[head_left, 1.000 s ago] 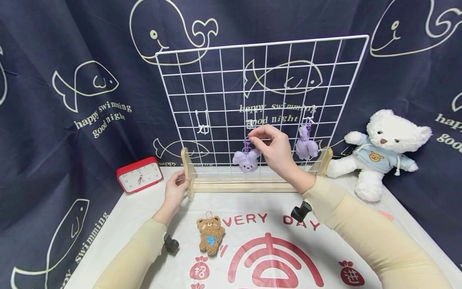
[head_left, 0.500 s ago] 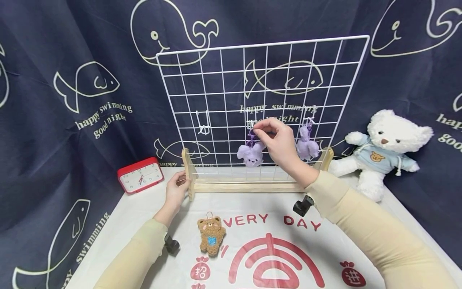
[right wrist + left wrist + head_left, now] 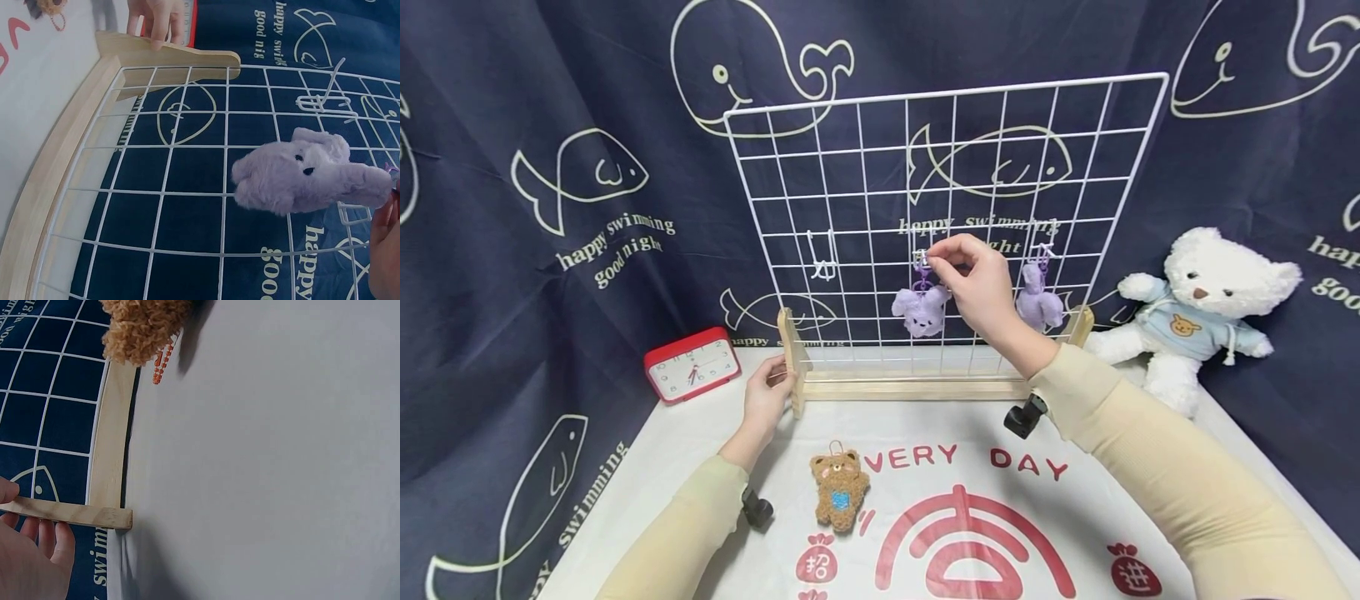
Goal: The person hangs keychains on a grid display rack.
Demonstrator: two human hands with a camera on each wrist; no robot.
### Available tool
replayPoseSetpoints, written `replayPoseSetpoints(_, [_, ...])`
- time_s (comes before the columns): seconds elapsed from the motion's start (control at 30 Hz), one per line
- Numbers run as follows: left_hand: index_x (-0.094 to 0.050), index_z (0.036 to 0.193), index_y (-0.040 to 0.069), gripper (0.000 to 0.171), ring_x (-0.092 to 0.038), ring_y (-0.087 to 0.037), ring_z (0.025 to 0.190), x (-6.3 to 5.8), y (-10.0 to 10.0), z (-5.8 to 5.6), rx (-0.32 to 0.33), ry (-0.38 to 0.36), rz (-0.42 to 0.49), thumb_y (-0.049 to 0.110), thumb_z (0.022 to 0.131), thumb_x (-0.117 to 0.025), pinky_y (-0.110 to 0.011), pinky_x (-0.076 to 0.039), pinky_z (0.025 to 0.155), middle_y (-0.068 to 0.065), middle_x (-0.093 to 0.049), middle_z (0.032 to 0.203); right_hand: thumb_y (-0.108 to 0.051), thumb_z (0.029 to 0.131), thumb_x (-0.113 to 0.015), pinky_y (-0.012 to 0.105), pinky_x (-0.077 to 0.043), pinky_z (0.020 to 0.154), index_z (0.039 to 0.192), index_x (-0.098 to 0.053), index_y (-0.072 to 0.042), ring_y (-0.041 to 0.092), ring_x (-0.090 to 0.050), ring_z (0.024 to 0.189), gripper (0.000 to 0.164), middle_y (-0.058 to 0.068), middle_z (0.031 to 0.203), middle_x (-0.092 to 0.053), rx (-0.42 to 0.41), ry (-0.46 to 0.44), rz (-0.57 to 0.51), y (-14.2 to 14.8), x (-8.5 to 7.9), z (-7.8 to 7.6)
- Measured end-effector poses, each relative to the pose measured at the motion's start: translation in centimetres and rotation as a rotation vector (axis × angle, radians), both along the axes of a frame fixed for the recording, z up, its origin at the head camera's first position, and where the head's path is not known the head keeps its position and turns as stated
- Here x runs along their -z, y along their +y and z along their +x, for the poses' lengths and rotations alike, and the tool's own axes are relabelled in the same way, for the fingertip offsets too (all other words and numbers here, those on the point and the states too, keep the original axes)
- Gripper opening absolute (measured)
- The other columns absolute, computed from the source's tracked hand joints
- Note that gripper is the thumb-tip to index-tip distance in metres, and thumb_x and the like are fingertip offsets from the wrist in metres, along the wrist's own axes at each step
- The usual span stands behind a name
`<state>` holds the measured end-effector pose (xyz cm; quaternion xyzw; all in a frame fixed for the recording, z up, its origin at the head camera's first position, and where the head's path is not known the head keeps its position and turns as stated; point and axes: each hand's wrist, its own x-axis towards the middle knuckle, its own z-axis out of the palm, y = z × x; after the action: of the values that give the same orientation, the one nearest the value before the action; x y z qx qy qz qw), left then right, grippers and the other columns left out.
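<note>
My right hand (image 3: 977, 287) pinches the purple ring and clasp at the top of a fluffy lilac plush keychain (image 3: 922, 313). The clasp is at the white middle hook (image 3: 921, 257) of a wire grid rack (image 3: 953, 158); whether it is over the hook I cannot tell. In the right wrist view the plush (image 3: 294, 172) hangs before the grid, the fingertips mostly cut off by the frame edge. My left hand (image 3: 767, 398) holds the rack's left wooden foot (image 3: 69, 511), thumb on one side and fingers on the other. A second lilac plush keychain (image 3: 1040, 304) hangs from the right hook.
A brown bear keychain (image 3: 839, 492) lies on the white tablecloth (image 3: 715, 550) in front of the rack. The left hook (image 3: 823, 268) carries nothing. A red clock (image 3: 692, 364) stands at left, a white teddy bear (image 3: 1195, 321) at right.
My right hand has lifted the lilac plush keychain up and slightly right, bringing its clasp to the middle hook. My left hand stays on the wooden foot.
</note>
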<state>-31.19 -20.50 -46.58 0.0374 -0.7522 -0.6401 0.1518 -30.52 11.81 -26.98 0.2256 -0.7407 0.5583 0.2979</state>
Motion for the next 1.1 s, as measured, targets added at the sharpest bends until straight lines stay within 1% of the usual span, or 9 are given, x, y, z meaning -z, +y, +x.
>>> replayPoseSetpoints(0.17, [-0.06, 0.134, -0.004, 0.04, -0.059, -0.038, 0.117, -0.1, 0.1, 0.1, 0.003, -0.007, 0.003, -0.002, 0.094, -0.064, -0.01, -0.048, 0.081, -0.027, -0.063, 0.124, -0.002, 0.094, -0.072, 0.017, -0.048, 0.066, 0.098, -0.072, 0.003, 0.007, -0.059, 0.074, 0.007, 0.016, 0.089, -0.071, 0.011, -0.005, 0.03, 0.1, 0.4, -0.3])
replayPoseSetpoints(0.33, [-0.058, 0.136, -0.004, 0.041, -0.058, -0.039, 0.119, -0.1, 0.0, 0.3, 0.009, -0.029, 0.001, 0.0, 0.096, -0.064, -0.009, -0.048, 0.081, -0.028, -0.062, 0.126, -0.004, 0.094, -0.073, 0.019, -0.047, 0.064, 0.1, -0.074, 0.002, 0.007, -0.058, 0.073, 0.008, 0.014, 0.088, -0.072, 0.019, -0.001, 0.05, 0.2, 0.9, -0.7])
replayPoseSetpoints(0.5, [-0.059, 0.135, -0.003, 0.04, -0.058, -0.038, 0.119, 0.0, 0.0, 0.2, 0.008, -0.025, 0.003, -0.002, 0.095, -0.064, -0.009, -0.048, 0.081, -0.027, -0.063, 0.125, -0.002, 0.094, -0.072, 0.018, -0.047, 0.065, 0.099, -0.075, 0.0, 0.006, -0.057, 0.069, 0.007, 0.015, 0.086, -0.073, 0.036, 0.011, 0.063, 0.2, 0.9, -1.1])
replayPoseSetpoints(0.57, [-0.059, 0.135, -0.004, 0.04, -0.059, -0.038, 0.119, 0.1, 0.0, 0.1, 0.006, -0.021, -0.001, -0.002, 0.095, -0.064, -0.009, -0.048, 0.081, -0.027, -0.063, 0.124, -0.001, 0.094, -0.072, 0.018, -0.045, 0.064, 0.1, -0.074, 0.002, 0.005, -0.055, 0.068, 0.007, 0.017, 0.086, -0.072, 0.043, 0.013, 0.065, 0.1, 0.9, -1.3])
replayPoseSetpoints(0.67, [-0.059, 0.135, -0.003, 0.04, -0.059, -0.038, 0.119, 0.2, 0.0, 0.1, 0.005, -0.025, -0.002, -0.002, 0.095, -0.063, -0.009, -0.048, 0.081, -0.027, -0.063, 0.125, 0.0, 0.093, -0.072, 0.017, -0.043, 0.064, 0.1, -0.074, 0.003, 0.005, -0.054, 0.067, 0.008, 0.017, 0.087, -0.072, 0.044, 0.011, 0.065, 0.1, 0.9, -1.5])
replayPoseSetpoints(0.73, [-0.059, 0.135, -0.003, 0.04, -0.059, -0.038, 0.12, 0.1, 0.0, 0.1, 0.006, -0.029, 0.0, -0.001, 0.095, -0.064, -0.009, -0.048, 0.081, -0.027, -0.063, 0.126, 0.0, 0.093, -0.072, 0.017, -0.044, 0.063, 0.1, -0.074, 0.003, 0.006, -0.055, 0.068, 0.008, 0.016, 0.088, -0.072, 0.041, 0.011, 0.07, 0.1, 0.8, -1.6])
replayPoseSetpoints(0.83, [-0.059, 0.135, -0.003, 0.04, -0.059, -0.038, 0.12, 0.1, 0.0, 0.1, 0.006, -0.029, 0.002, -0.001, 0.095, -0.064, -0.009, -0.048, 0.081, -0.027, -0.063, 0.126, -0.001, 0.093, -0.072, 0.018, -0.045, 0.062, 0.099, -0.075, 0.0, 0.008, -0.057, 0.068, 0.007, 0.011, 0.09, -0.072, 0.038, 0.019, 0.091, 0.2, 0.6, -1.7])
replayPoseSetpoints(0.97, [-0.06, 0.134, -0.004, 0.04, -0.059, -0.038, 0.119, 0.2, 0.0, 0.0, 0.002, -0.018, 0.005, -0.002, 0.095, -0.064, -0.01, -0.049, 0.081, -0.027, -0.063, 0.124, -0.001, 0.092, -0.072, 0.016, -0.046, 0.062, 0.097, -0.077, -0.002, 0.008, -0.058, 0.07, 0.007, 0.007, 0.091, -0.07, 0.056, 0.044, 0.128, 0.4, 0.5, -1.9])
replayPoseSetpoints(1.1, [-0.06, 0.134, -0.004, 0.04, -0.06, -0.038, 0.117, 0.2, 0.0, -0.2, -0.002, -0.007, 0.012, -0.003, 0.094, -0.064, -0.01, -0.049, 0.08, -0.027, -0.063, 0.123, 0.0, 0.092, -0.072, 0.014, -0.047, 0.063, 0.099, -0.078, -0.001, 0.008, -0.059, 0.072, 0.009, 0.006, 0.091, -0.068, 0.064, 0.055, 0.145, 0.4, 0.4, -1.9])
